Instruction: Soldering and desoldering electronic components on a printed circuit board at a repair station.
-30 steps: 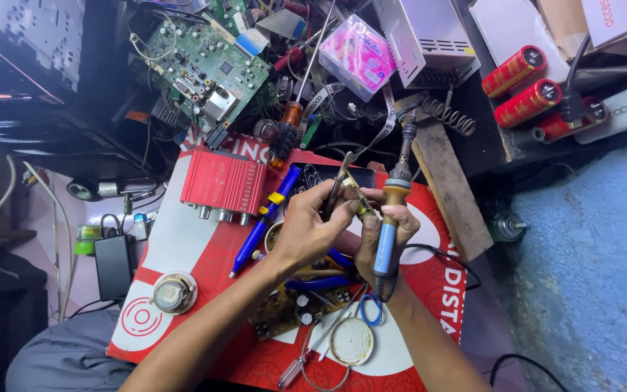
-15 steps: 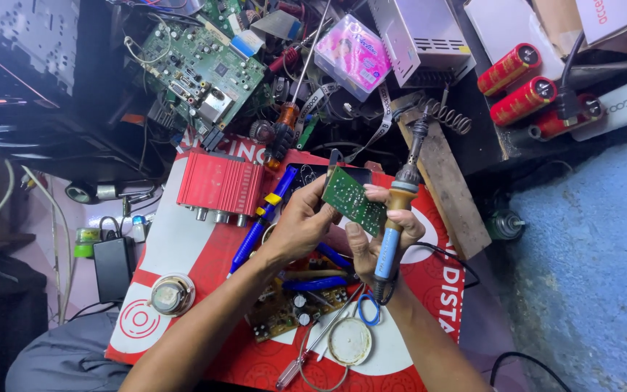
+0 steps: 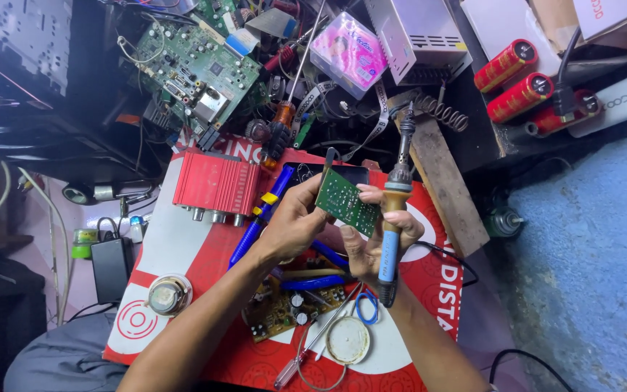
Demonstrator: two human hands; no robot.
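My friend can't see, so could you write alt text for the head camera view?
Seen from above, a person's left hand and right hand hold up a small green rectangular circuit board; the right hand also grips a blue-handled soldering iron. Below lie a red metal amplifier box and a brown circuit board on a cluttered red-and-white mat.

A small green rectangular circuit board [image 3: 344,202] is hanging tilted above the red mat, solder side facing up, pinched at both ends. A soldering iron with a blue-and-orange handle [image 3: 392,225] is standing nearly upright just beside it, metal tip pointing away.
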